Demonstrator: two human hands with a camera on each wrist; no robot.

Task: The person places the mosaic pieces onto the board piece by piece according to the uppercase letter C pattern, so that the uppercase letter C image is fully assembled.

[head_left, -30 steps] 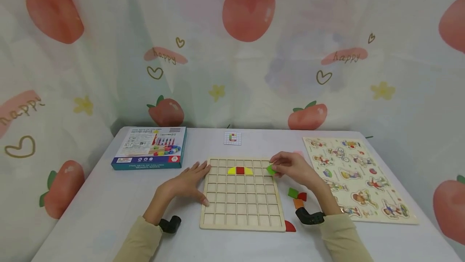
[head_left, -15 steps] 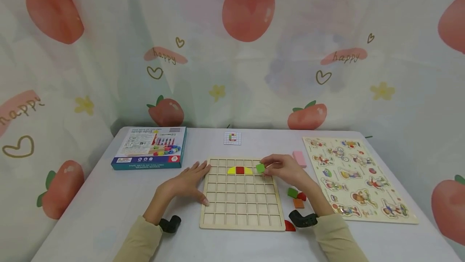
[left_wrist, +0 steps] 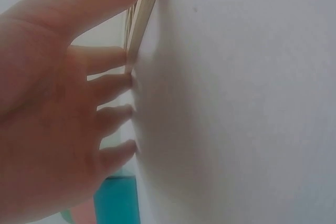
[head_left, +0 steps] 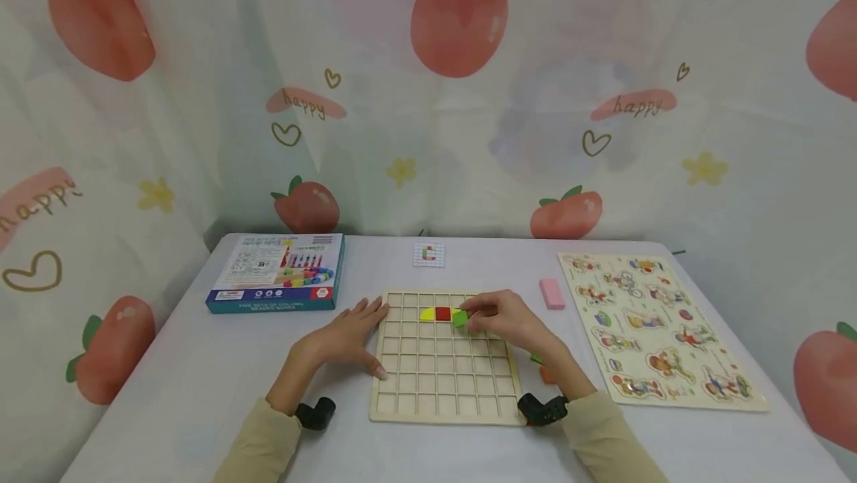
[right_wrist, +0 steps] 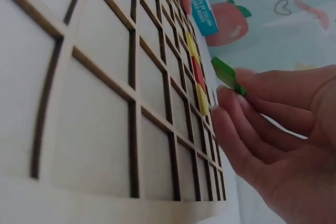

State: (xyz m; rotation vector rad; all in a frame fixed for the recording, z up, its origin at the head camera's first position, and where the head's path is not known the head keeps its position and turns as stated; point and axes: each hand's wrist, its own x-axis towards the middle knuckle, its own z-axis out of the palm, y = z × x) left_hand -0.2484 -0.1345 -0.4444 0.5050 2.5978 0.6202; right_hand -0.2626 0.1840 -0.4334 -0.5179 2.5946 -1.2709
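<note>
My right hand (head_left: 512, 319) pinches a green square tile (head_left: 460, 318) between thumb and fingertips, over the upper part of a wooden grid board (head_left: 445, 419). In the right wrist view the green tile (right_wrist: 227, 73) is tilted and raised off the board. A red square tile (head_left: 443, 313) lies in the board's second row, with a yellow quarter-round tile (head_left: 428, 314) on its left. The other yellow tile (right_wrist: 202, 99), on the red one's right, is partly covered by the green tile in the head view. My left hand (head_left: 344, 338) rests at the board's left edge, fingers spread, thumb on the rim.
Under my right forearm an orange tile (head_left: 548, 375) and a sliver of green tile (head_left: 536, 359) show. A pink block (head_left: 552, 294) lies beside a picture puzzle board (head_left: 659, 327) on the right. Behind stand a small pattern card (head_left: 428, 254) and, left, a flat box (head_left: 274, 278).
My right hand has carried the green tile leftward from the board's right edge to the right-hand yellow tile. The pink block has come into full view. My left hand stays put.
</note>
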